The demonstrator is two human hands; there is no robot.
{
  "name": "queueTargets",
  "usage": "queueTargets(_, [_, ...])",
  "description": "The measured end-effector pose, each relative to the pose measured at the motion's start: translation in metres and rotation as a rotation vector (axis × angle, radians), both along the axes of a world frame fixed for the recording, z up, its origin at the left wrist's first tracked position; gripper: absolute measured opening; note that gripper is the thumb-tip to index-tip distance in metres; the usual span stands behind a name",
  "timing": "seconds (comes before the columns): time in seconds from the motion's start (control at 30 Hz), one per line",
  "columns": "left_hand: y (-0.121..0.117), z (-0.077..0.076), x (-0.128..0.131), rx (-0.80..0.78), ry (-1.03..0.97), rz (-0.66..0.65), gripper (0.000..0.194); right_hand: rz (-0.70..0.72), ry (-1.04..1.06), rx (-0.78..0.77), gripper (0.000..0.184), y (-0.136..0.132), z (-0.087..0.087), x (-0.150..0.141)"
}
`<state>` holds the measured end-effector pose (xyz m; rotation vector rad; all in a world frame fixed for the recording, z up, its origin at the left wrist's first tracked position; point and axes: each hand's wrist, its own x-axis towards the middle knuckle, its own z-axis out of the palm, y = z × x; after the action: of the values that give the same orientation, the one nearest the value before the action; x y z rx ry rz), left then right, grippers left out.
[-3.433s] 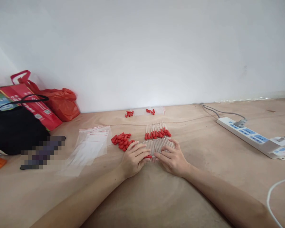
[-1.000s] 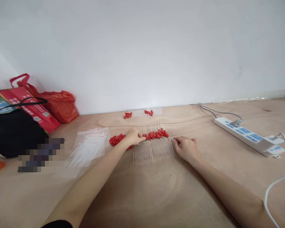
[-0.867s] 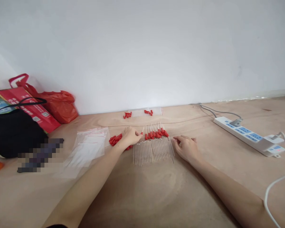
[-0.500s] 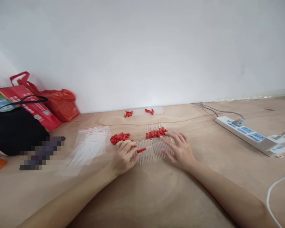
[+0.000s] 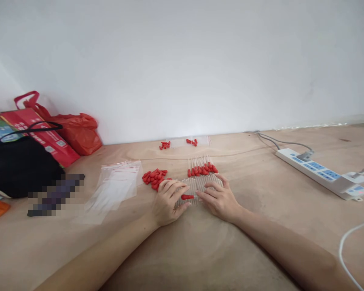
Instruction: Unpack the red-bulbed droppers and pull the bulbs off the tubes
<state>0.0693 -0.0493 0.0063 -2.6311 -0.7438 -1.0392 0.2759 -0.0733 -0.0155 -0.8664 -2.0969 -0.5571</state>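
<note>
My right hand (image 5: 220, 201) pinches the thin clear tube of a dropper, whose red rubber bulb (image 5: 187, 197) points left. My left hand (image 5: 171, 202) is around that bulb, thumb and index finger apart with a gap visible on both sides of it. Beneath both hands lies a row of clear glass tubes (image 5: 197, 184), partly covered by my fingers. Just behind the row, several droppers with red bulbs (image 5: 202, 169) lie side by side, tubes pointing away. A pile of loose red bulbs (image 5: 154, 178) sits beyond my left hand, partly hidden by it.
Clear zip bags (image 5: 118, 182) lie to the left. Near the wall rests another bag with tubes (image 5: 178, 142) and red bulbs. A white power strip (image 5: 318, 171) with cables is at right. A black bag (image 5: 24, 165) and red bags (image 5: 79, 133) stand far left.
Both hands have come closer together. The red bulb, earlier at my left fingertips, now sits on a tube in my right fingers. My left fingers have spread, and my right hand has closed.
</note>
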Motion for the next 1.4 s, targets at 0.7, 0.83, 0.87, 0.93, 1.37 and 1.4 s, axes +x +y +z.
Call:
queueTargets(0.7, [-0.003,0.000,-0.001,0.013,0.048,-0.048,0.015,0.025,-0.022,-0.011,0.011,-0.007,0.007,0.000])
queueTargets(0.83, [-0.004,0.001,0.000,0.041,0.049,-0.060,0.015,0.032,-0.004,-0.012,0.012,-0.008,0.009,-0.002])
queueTargets(0.87, [-0.005,0.002,0.000,0.049,0.050,-0.063,0.015,0.036,0.000,-0.008,0.012,-0.008,0.009,-0.002])
queueTargets(0.93, [-0.006,0.002,0.001,0.061,0.047,-0.067,0.015,0.044,0.005,-0.002,0.012,-0.009,0.010,-0.003])
queueTargets(1.37, [0.029,0.015,-0.062,-0.030,-0.291,0.397,0.022,-0.203,0.069,-0.156,0.018,-0.004,0.007,0.017])
queueTargets(1.4, [0.035,0.015,-0.068,-0.054,-0.297,0.446,0.024,-0.238,0.068,-0.174,0.019,-0.003,0.006,0.017])
